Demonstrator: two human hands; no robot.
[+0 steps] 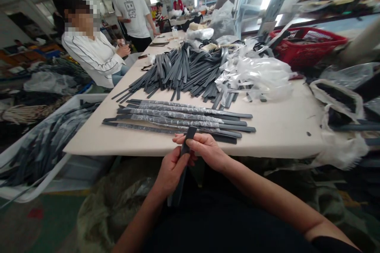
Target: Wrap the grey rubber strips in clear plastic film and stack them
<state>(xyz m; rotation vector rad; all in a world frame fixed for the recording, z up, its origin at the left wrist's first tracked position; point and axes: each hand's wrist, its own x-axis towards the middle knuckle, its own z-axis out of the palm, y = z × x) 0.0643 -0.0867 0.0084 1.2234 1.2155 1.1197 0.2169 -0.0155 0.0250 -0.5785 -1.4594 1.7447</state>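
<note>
Between my hands I hold a dark grey strap (191,132) just off the table's front edge; its end points up and the rest hangs down toward my lap. My left hand (170,166) grips it lower down, thumb on its face. Higher up, my right hand (206,145) pinches it near the end with the thumb across it. Just beyond my hands lie several straps wrapped in clear plastic (178,116), side by side across the table. A large heap of loose dark grey straps (190,67) fills the table behind them.
The cream table (285,126) bears crumpled clear plastic bags (261,75) at right. A red basket (308,45) stands beyond them. At left, a white bin (74,166) holds more straps. A seated person in white (89,59) and a standing person (130,12) are by the table's left side.
</note>
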